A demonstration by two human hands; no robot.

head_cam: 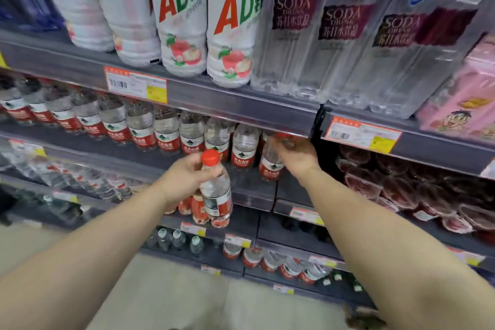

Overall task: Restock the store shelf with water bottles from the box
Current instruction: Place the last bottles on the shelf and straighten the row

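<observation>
My left hand [184, 174] grips a clear water bottle [216, 190] with a red cap and red label, held upright in front of the shelf. My right hand [300, 157] is closed around the upper part of a second water bottle [270, 166], at the right end of the row on the grey shelf [251, 187]. A long row of the same water bottles [166, 136] runs leftward along that shelf. The box is out of view.
On the shelf above stand large white AD bottles [182, 21] and clear soda water bottles [340, 35], with pink packs [466, 94] at far right. Red packaged goods [401, 182] fill the bay to the right. Lower shelves hold more small bottles [267, 260]. Beige floor lies below.
</observation>
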